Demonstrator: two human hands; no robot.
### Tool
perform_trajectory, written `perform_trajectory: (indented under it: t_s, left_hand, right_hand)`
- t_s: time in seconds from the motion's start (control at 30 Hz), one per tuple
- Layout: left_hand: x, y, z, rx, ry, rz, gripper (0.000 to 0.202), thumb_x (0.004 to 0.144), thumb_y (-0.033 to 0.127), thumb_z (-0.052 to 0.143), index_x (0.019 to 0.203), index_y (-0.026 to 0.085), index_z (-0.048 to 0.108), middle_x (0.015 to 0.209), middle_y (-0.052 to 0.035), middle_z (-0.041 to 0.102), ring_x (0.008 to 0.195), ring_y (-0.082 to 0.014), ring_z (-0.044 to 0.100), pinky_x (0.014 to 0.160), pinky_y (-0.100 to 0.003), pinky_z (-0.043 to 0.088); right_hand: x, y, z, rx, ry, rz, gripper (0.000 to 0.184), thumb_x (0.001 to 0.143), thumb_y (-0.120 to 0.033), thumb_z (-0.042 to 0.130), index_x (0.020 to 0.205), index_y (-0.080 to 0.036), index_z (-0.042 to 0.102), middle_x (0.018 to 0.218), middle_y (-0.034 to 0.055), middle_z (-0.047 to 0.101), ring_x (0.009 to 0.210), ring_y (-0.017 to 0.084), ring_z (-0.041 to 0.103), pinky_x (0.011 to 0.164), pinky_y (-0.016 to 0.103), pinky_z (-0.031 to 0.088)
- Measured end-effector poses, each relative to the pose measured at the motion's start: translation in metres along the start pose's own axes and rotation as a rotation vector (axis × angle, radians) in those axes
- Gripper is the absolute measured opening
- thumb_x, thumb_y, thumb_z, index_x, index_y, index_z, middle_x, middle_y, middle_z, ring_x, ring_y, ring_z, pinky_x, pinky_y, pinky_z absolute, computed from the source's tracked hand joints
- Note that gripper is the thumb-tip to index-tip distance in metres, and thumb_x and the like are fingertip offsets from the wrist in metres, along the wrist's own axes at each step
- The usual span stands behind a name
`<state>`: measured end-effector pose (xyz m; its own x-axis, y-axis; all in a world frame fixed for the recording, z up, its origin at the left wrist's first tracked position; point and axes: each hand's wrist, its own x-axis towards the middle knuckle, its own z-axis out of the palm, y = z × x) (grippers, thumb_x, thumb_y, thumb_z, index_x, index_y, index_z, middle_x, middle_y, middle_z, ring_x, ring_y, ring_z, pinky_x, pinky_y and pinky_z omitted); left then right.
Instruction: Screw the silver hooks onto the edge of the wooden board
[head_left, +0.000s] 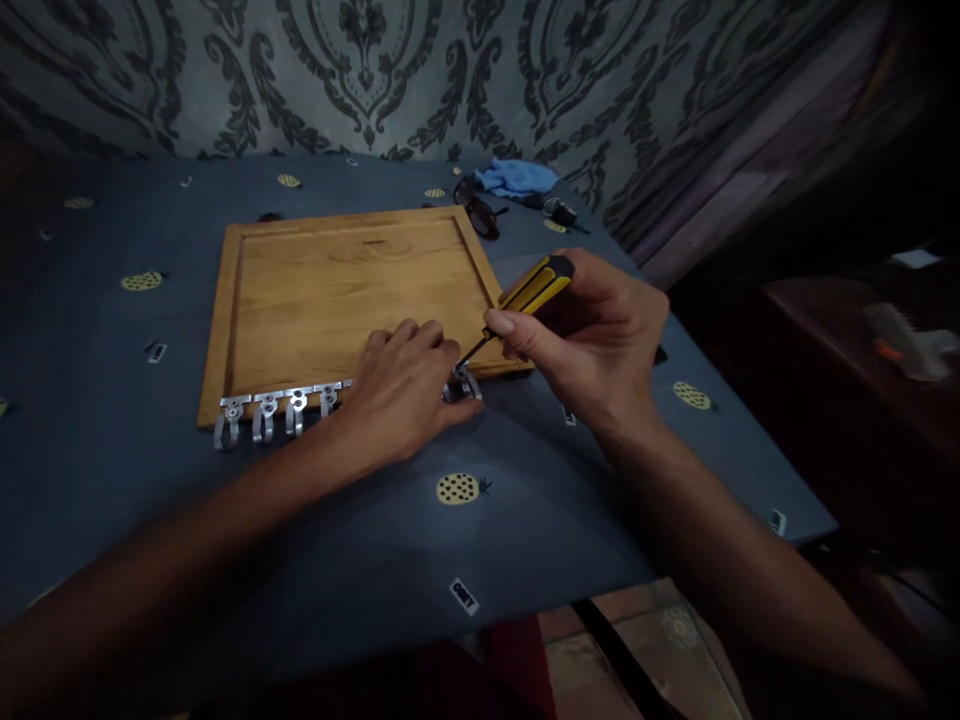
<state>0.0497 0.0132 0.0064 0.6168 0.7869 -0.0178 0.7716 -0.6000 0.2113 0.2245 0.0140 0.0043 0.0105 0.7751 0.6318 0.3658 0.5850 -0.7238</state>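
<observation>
A framed wooden board [352,300] lies on the table, and a row of metal hooks [296,408] runs along its near edge. My left hand [409,390] presses over the right part of that row, with fingers on the board and the thumb by the rightmost hook [469,383]. It covers the middle of the strip. In my right hand [592,335] is a yellow and black screwdriver [536,287], pinched by its handle and slanting down to the left. The screwdriver's tip meets the strip near the rightmost hook; any screw under it is too small to make out.
Dark blue cloth with pineapple prints covers the table [360,560]. Beyond the board's far right corner lie sunglasses [482,213], a blue cloth [517,178] and keys [559,212]. A patterned wall [360,80] stands behind. At right is a dark reddish surface [840,340] with items on it.
</observation>
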Motion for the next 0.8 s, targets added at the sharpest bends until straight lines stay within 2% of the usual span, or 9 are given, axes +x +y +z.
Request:
perform_trajectory:
  t_s: [0.13, 0.33, 0.47, 0.63, 0.8]
  left_hand:
    - [0.0, 0.0, 0.0, -0.008, -0.001, 0.005, 0.041, 0.094, 0.051, 0.066, 0.114, 0.015, 0.07, 0.122, -0.0129, 0.067, 0.116, -0.0347, 0.059, 0.095, -0.047, 0.047]
    - [0.0, -0.001, 0.002, -0.008, 0.01, 0.012, 0.039, 0.093, 0.05, 0.067, 0.112, 0.016, 0.069, 0.117, -0.0112, 0.067, 0.113, -0.0331, 0.059, 0.091, -0.045, 0.046]
    - [0.0, -0.001, 0.002, -0.005, 0.023, 0.015, 0.037, 0.093, 0.05, 0.068, 0.109, 0.017, 0.069, 0.115, -0.0112, 0.067, 0.111, -0.0323, 0.059, 0.091, -0.044, 0.046]
    - [0.001, 0.0, -0.001, 0.004, -0.019, -0.002, 0.039, 0.093, 0.05, 0.067, 0.112, 0.016, 0.069, 0.119, -0.0127, 0.067, 0.114, -0.0343, 0.059, 0.093, -0.047, 0.047]
    - [0.001, 0.0, 0.0, 0.004, -0.01, 0.0, 0.038, 0.093, 0.05, 0.067, 0.111, 0.016, 0.069, 0.117, -0.0123, 0.067, 0.113, -0.0337, 0.059, 0.093, -0.046, 0.047]
  right_hand:
    - [-0.001, -0.008, 0.0, -0.034, 0.014, 0.008, 0.038, 0.073, -0.051, 0.089, 0.064, -0.027, 0.061, 0.06, -0.0034, 0.055, 0.052, 0.014, 0.05, 0.045, 0.031, 0.044]
    - [-0.001, -0.021, -0.003, -0.083, 0.166, 0.025, 0.042, 0.076, -0.059, 0.084, 0.066, -0.028, 0.058, 0.063, -0.002, 0.057, 0.053, 0.016, 0.052, 0.047, 0.033, 0.05]
    - [0.0, -0.021, -0.005, -0.129, 0.134, 0.037, 0.045, 0.079, -0.062, 0.08, 0.064, -0.027, 0.055, 0.063, -0.0014, 0.055, 0.054, 0.017, 0.053, 0.047, 0.034, 0.047]
    - [0.0, -0.019, -0.005, -0.123, 0.056, 0.049, 0.034, 0.082, -0.052, 0.08, 0.066, -0.032, 0.059, 0.065, -0.0025, 0.057, 0.057, 0.019, 0.053, 0.048, 0.036, 0.045]
    - [-0.001, -0.019, -0.003, -0.064, 0.055, 0.058, 0.025, 0.083, -0.04, 0.082, 0.068, -0.032, 0.063, 0.066, -0.0025, 0.059, 0.057, 0.019, 0.053, 0.049, 0.037, 0.043]
